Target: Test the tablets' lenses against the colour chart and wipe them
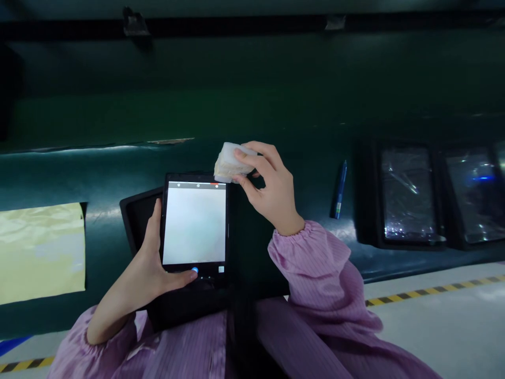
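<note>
My left hand (148, 273) grips a black tablet (195, 226) from its left side, index finger along the edge and thumb on the lower bezel beside a blue round icon. The lit screen is pale and nearly blank, with a grey bar of small icons along the top. Between the thumb and fingers of my right hand (272, 184) is a white foam block (235, 160) with a rough, yellowish side. It is at the tablet's upper right corner; whether they touch I cannot tell. A black tray (136, 210) lies partly hidden under the tablet.
Yellow paper (43, 252) lies on the green bench at the left. To the right are a blue pen (341, 189) and black trays (373, 210) holding items in clear plastic wrap (408, 195). Yellow-and-black tape (434, 290) marks the floor beyond the bench's near edge.
</note>
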The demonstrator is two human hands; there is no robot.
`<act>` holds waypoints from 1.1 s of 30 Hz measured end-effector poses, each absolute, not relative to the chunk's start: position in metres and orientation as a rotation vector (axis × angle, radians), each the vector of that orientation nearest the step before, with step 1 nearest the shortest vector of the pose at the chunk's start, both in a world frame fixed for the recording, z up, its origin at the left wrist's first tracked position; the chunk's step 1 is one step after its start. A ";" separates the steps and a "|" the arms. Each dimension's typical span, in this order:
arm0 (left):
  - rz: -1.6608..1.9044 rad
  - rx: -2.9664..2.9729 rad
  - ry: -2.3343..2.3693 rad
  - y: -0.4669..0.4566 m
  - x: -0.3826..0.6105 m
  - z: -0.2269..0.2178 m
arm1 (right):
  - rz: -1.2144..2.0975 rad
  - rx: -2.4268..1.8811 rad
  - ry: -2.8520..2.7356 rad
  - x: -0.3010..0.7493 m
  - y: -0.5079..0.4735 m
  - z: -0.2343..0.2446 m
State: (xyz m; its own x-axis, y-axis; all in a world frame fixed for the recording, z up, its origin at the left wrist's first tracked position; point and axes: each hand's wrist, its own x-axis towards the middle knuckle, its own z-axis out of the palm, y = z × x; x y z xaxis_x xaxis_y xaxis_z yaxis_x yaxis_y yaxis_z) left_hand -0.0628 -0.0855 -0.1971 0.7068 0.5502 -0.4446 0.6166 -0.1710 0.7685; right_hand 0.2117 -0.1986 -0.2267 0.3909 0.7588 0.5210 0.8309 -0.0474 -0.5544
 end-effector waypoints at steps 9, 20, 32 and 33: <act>-0.066 1.810 0.820 -0.080 -0.079 -0.208 | -0.104 -1.781 -1.377 0.212 -0.198 -0.226; 0.147 1.654 0.870 -0.105 -0.094 -0.207 | -0.134 -1.743 -1.372 0.214 -0.198 -0.229; 0.212 1.796 0.859 -0.113 -0.089 -0.212 | -0.121 -1.774 -1.351 0.214 -0.201 -0.232; 0.213 1.799 0.857 -0.113 -0.090 -0.212 | -0.113 -1.782 -1.346 0.214 -0.201 -0.232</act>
State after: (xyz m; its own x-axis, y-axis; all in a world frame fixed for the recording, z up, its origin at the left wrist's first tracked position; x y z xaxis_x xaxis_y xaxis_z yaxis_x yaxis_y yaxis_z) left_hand -0.0898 -0.1130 -0.2122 0.7245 0.6413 -0.2527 0.4485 -0.1602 0.8793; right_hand 0.2142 -0.2008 -0.2317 0.4101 0.7362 0.5384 0.8155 -0.0317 -0.5779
